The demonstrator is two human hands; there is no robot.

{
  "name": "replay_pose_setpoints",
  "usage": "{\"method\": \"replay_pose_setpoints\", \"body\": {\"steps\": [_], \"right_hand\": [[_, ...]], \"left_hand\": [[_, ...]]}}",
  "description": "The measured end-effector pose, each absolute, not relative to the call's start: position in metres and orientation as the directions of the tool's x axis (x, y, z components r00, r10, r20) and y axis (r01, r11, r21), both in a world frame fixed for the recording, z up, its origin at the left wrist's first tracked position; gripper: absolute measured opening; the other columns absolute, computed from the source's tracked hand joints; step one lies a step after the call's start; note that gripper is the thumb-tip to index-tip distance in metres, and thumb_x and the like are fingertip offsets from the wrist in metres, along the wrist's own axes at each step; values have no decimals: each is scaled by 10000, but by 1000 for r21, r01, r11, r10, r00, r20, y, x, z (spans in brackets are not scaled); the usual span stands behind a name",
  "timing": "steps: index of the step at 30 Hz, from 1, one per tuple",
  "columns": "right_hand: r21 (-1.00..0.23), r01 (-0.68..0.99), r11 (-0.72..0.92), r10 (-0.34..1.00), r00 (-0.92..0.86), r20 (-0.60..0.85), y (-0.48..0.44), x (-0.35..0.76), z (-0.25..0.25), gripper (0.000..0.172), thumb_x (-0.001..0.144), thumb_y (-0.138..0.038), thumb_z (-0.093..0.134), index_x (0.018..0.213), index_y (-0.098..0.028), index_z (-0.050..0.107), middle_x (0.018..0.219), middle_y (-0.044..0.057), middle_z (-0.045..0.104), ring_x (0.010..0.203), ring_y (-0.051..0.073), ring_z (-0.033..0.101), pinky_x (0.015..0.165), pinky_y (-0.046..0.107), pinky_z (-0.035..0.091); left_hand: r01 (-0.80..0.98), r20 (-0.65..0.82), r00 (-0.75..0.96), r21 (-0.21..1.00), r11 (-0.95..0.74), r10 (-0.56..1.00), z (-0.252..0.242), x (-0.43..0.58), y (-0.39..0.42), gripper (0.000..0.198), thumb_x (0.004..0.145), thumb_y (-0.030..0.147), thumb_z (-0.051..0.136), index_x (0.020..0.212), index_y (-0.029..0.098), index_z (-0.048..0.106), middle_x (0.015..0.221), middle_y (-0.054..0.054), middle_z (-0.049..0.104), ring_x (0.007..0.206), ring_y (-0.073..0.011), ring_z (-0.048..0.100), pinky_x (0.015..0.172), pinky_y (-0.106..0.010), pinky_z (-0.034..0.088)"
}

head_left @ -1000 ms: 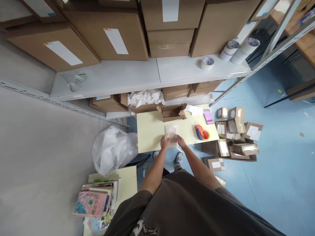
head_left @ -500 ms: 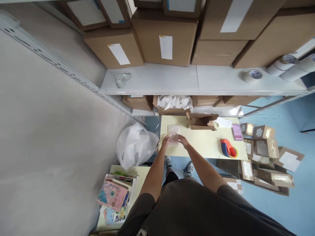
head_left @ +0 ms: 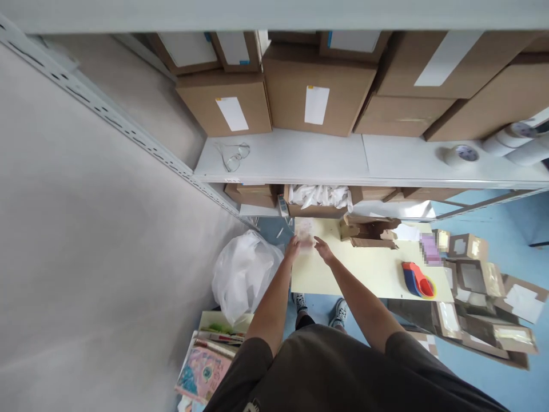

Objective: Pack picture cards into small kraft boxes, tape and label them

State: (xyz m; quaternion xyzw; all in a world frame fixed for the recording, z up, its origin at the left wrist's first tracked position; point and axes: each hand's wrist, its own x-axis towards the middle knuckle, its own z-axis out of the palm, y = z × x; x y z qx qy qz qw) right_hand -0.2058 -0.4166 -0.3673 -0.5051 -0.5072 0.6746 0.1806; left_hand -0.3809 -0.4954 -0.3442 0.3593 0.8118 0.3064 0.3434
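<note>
The work looks partway along, judging by how things lie: a pale packet (head_left: 305, 230) is up between the two hands at the far left of the cream table (head_left: 334, 277), just left of an open carton (head_left: 374, 243) and outside it. That carton's flaps stand apart, with no tape visible across them, and the orange-and-blue tape dispenser (head_left: 417, 279) lies unheld at the near right. Packing and closing seem undone for this one, while a heap of taped, labelled cartons (head_left: 468, 246) fills the floor at the right.

Both arms reach forward and a little left, the left forearm (head_left: 274, 297) nearly straight, the right forearm (head_left: 360, 292) slanting across from the right. The left hand (head_left: 293, 246) is at the packet's left edge, the right hand (head_left: 323, 249) at its right edge, fingers pointing toward the far side. Blur hides whether the fingers of either hand pinch the packet or merely rest against it, so I cannot tell
</note>
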Motion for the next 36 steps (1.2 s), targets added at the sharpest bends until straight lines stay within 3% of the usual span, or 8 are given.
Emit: {"method": "replay_pose_setpoints", "body": {"steps": [4, 9, 18, 21, 24, 27, 30, 36], "right_hand": [[-908, 336, -249, 816, -433, -384, -426, -165, -329, 591, 789, -407, 736, 1370, -294, 744, 1524, 110, 664, 1432, 359, 594, 1147, 537, 509], [-904, 420, -76, 881, -397, -258, -429, -76, -286, 570, 813, -323, 703, 1383, -319, 736, 1636, 78, 559, 1481, 339, 551, 1149, 534, 523], [-864, 503, 7, 950, -272, -151, -396, 74, -260, 547, 864, -301, 656, 1408, -282, 712, 1645, 116, 537, 1472, 341, 558, 1175, 553, 495], [-877, 479, 26, 953, -277, -123, -370, 89, -254, 549, 868, -295, 657, 1413, -255, 710, 1627, 118, 555, 1482, 337, 547, 1244, 542, 431], [-885, 464, 38, 952, -285, -109, -345, 91, -250, 541, 878, -301, 661, 1414, -250, 715, 1597, 109, 584, 1480, 342, 543, 1277, 537, 394], [-882, 467, 64, 952, -294, -87, -323, 86, -251, 530, 897, -306, 647, 1421, -272, 717, 1594, 86, 585, 1512, 347, 502, 1278, 542, 394], [-875, 467, 129, 934, -355, -51, -306, 78, -255, 507, 898, -301, 656, 1397, -272, 742, 1588, 86, 589, 1551, 350, 443, 1288, 548, 380], [-787, 537, 303, 805, -586, -89, -281, 55, -267, 619, 785, -271, 844, 1397, -280, 756, 1707, 91, 456, 1643, 415, 251, 1321, 586, 268]], "left_hand": [[338, -283, -545, 787, 516, 789, -311, -357, -500, 475, 1010, 144, 531, 1472, 196, 626, 1603, -107, 579, 1476, -259, 537, 1200, -338, 467], [325, -189, -505, 862, 388, 842, -275, -285, -495, 533, 1080, 291, 465, 1613, 279, 495, 1758, -104, 366, 1411, -266, 605, 1155, -398, 528], [643, -18, -66, 764, 57, 998, -214, -159, -401, 512, 1067, 215, 417, 1530, 290, 622, 1623, -61, 563, 1492, -232, 526, 1259, -405, 436], [754, -67, -12, 655, 53, 998, -206, -144, -367, 477, 1008, 164, 493, 1414, 266, 721, 1663, -66, 518, 1547, -271, 453, 1317, -454, 348], [839, -151, -177, 493, 229, 973, -209, -148, -351, 419, 969, 250, 608, 1364, 241, 748, 1699, -112, 465, 1634, -357, 281, 1334, -568, 257], [880, -277, -231, 349, 322, 933, -219, -161, -350, 578, 880, 449, 761, 1423, 259, 703, 1784, -118, 309, 1679, -415, 95, 1320, -630, 184], [911, -432, -188, 260, 321, 882, -231, -167, -355, 676, 748, 531, 871, 1366, 290, 736, 1813, -110, 227, 1676, -450, 66, 1307, -657, 144], [909, -432, -227, 228, 349, 873, -245, -153, -376, 201, 910, 401, 761, 1013, 252, 850, 1815, -65, 234, 1681, -421, 79, 1311, -625, 174]]}}
